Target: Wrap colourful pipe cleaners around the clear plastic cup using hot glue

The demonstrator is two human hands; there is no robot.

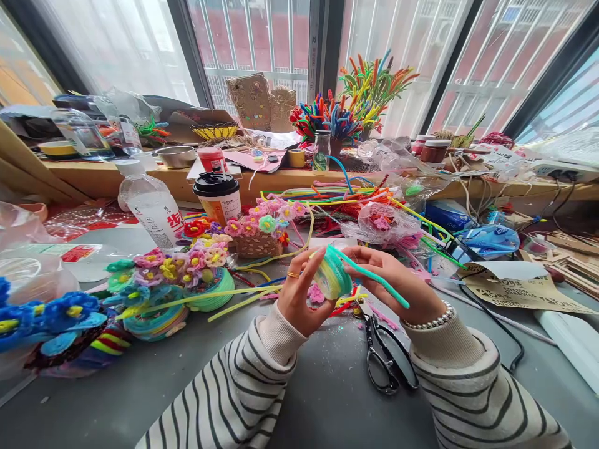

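Observation:
A small round piece [333, 279] wound with yellow and teal pipe cleaner is up in front of me, above the grey table. Its left side is gripped by my left hand [299, 293], which wears a ring. My right hand [390, 277], with a beaded bracelet at the wrist, pinches the teal pipe cleaner [374, 279] at the piece's upper right; the loose end hangs over the fingers. Black-handled scissors [386, 358] lie below my right hand. Two yellow strips [234, 299] extend to the left of my left hand.
Flower-decorated baskets [154, 318] stand at the left, near a water bottle [152, 206] and a lidded cup [218, 198]. Loose pipe cleaners [327, 193] are heaped behind my hands. A black cable [503, 324] and printed paper [524, 293] lie at the right.

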